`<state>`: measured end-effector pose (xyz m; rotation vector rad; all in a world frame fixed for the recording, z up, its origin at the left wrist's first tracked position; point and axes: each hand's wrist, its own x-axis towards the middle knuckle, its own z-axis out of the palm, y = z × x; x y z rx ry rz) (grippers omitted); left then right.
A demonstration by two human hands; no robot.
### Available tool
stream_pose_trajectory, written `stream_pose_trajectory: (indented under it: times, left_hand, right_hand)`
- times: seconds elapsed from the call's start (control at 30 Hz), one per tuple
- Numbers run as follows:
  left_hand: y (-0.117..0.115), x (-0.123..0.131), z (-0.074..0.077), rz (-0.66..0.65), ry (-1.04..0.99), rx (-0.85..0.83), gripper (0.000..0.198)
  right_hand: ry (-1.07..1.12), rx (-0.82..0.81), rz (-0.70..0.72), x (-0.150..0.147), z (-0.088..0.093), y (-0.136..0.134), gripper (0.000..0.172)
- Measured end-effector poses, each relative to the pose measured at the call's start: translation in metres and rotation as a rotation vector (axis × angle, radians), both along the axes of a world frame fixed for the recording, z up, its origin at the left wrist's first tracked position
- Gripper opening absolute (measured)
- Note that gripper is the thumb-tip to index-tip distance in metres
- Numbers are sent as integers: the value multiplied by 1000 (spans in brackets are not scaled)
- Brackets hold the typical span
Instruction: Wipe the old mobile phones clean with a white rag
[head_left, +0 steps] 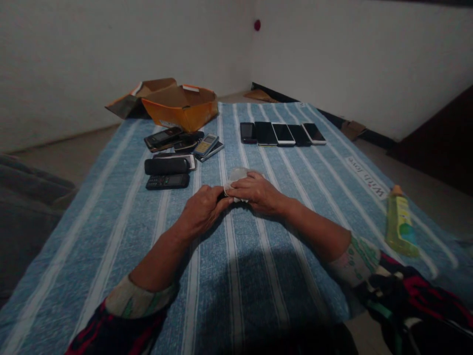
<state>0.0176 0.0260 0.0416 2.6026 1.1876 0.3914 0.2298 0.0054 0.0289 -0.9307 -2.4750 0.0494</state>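
In the head view, my right hand (256,192) is closed on a crumpled white cloth (238,174) at the middle of the table. My left hand (203,207) meets it from the left, its fingers closed on a small dark object (221,195) that is mostly hidden between the hands. Left of my hands lie a black keypad phone (168,182), a black case-like item (166,166) and a loose pile of phones (165,137), with a silver-blue keypad phone (206,145) on its right side. Beyond my right hand, several phones (283,133) lie side by side in a row.
An open orange cardboard box (181,111) stands at the far left of the striped blue tablecloth (118,222). A bottle of yellow-green liquid (401,224) lies near the right edge. Walls meet behind the table, and grey fabric (29,212) is at the left.
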Motion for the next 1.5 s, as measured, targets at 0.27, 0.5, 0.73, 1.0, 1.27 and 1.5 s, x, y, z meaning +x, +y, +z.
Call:
stream_pose_trajectory:
  times: [0.27,0.5,0.73,1.0,1.27,1.5]
  left_hand:
    - [0,1,1,50,-81,-25,36]
    - [-2,5,1,123,-35,4,38]
    - [-3,7,0,142,-4,27,40]
    - [-2,1,1,37,-90,42,37]
    - [1,0,-7,53,-69,79,28]
    - [2,0,-7,48,-98,59,28]
  right_hand:
    - [-28,-34,-32,-2,6,6,26]
    - [-49,-80,-36,-6,18,11,28]
    - [-79,-87,-32,-7,21,14,27]
    - [-106,-68,-29,-8,23,16,25]
    - [-125,-34,-34,-15,22,18,27]
    - [-54,-35,-17,-3,15,25,28]
